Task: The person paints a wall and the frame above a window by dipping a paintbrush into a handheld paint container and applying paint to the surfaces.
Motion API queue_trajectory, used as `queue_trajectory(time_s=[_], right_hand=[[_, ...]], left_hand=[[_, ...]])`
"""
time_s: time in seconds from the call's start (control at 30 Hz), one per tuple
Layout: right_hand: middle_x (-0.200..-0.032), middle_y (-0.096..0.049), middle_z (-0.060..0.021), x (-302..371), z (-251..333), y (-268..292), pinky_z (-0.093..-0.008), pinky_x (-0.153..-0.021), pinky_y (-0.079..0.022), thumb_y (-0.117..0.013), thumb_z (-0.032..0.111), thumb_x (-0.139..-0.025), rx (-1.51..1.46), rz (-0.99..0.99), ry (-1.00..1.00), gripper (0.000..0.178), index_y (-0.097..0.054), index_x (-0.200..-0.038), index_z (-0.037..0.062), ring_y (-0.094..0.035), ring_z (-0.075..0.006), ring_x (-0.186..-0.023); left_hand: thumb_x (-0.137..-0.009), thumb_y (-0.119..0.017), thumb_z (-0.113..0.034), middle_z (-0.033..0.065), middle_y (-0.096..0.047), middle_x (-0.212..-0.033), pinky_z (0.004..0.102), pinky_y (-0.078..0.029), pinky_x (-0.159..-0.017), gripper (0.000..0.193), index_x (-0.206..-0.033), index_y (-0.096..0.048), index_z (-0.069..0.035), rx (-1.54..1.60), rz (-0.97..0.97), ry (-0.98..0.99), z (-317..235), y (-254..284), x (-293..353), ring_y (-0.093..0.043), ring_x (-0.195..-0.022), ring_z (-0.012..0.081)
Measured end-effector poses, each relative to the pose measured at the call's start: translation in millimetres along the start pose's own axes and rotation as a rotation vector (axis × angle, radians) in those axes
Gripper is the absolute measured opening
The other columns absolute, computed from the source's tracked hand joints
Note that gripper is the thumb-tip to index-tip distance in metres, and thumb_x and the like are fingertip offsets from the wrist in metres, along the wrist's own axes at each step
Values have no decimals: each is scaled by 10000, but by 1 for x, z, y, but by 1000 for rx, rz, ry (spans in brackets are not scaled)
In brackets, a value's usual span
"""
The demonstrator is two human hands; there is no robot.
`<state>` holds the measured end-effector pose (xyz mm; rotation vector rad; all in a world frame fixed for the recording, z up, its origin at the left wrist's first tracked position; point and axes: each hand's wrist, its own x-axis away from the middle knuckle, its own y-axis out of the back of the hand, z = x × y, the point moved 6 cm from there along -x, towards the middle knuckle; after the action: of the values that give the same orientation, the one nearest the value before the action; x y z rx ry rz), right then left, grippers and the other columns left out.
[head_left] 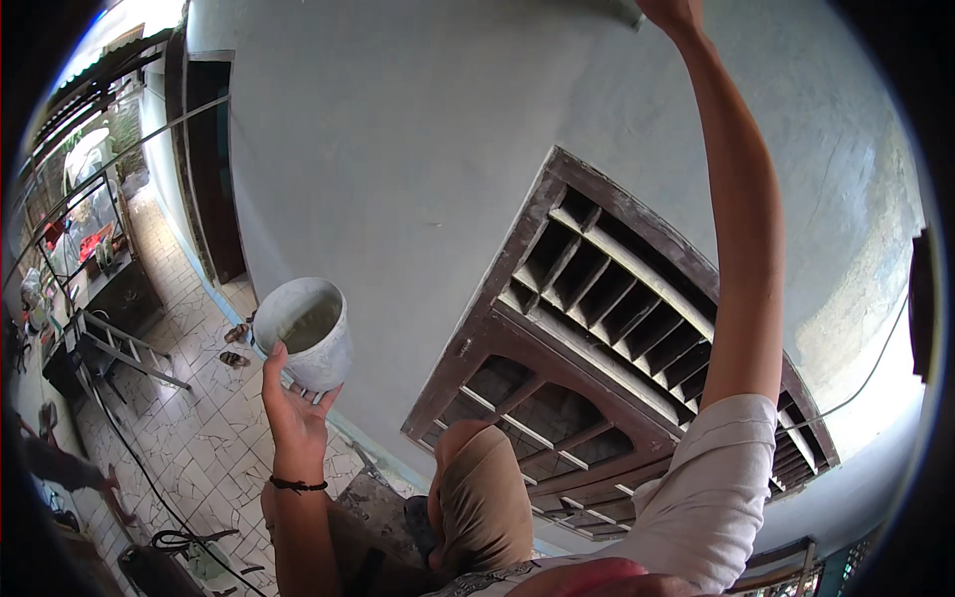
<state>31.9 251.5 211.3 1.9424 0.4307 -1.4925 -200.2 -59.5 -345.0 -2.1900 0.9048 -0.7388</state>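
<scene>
My left hand [297,413] holds up a pale grey plastic bucket [326,350] from below, thumb against its near side and fingers under its base. The bucket tilts a little, and its inside looks smeared with grey; what lies at the bottom is hard to make out. My right arm reaches high along the grey-blue wall [398,149]. Only the wrist and part of my right hand [672,12] show at the upper edge; its fingers are cut off. Beside that hand, a small pale edge of some object [631,14] touches or nears the wall.
A brown wooden window frame [477,333] with slatted vents is set in the wall below my right arm. Far below lies a cracked-tile floor [214,438] with sandals [235,358], a metal ladder [134,350] and a black cable [149,483]. Another person's arm [75,468] shows at lower left.
</scene>
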Motion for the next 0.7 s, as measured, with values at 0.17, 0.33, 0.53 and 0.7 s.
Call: queue_trajectory(time_s=[0.17, 0.33, 0.53, 0.7], right_hand=[[-848, -740, -110, -16, 37, 0, -435, -773, -525, -525, 8, -899, 351, -337, 645, 142, -655, -942, 44, -691, -313, -749], [-917, -756, -54, 52, 35, -82, -370, -864, -517, -680, 56, -744, 442, 196, 642, 373, -708, -1108, 131, -720, -228, -812], [-823, -732, -97, 185, 62, -142, -432, -834, -525, -632, 74, -822, 236, 590, 635, 307, -667, -1107, 183, -714, -289, -786], [-871, -731, -147, 79, 16, -100, -403, -774, -555, -765, 298, -719, -119, 289, 137, 352, -709, -995, 87, -707, -333, -827]], left_hand=[[-776, -701, -565, 163, -222, -1554, 580, -313, -1124, 1047, -1559, -140, -152, -16, 53, -7, -6, 5, 3, -282, -1425, 391], [-776, -704, -563, 173, -227, -1549, 580, -311, -1129, 1041, -1557, -150, -153, -14, 13, -3, -8, 12, 0, -276, -1430, 392], [-775, -707, -553, 173, -238, -1540, 582, -325, -1123, 1032, -1555, -156, -161, 14, 44, -25, -3, 11, -9, -274, -1433, 390], [-759, -715, -564, 168, -232, -1538, 581, -323, -1117, 1038, -1552, -165, -180, 35, 35, 49, 7, 5, -17, -275, -1424, 402]])
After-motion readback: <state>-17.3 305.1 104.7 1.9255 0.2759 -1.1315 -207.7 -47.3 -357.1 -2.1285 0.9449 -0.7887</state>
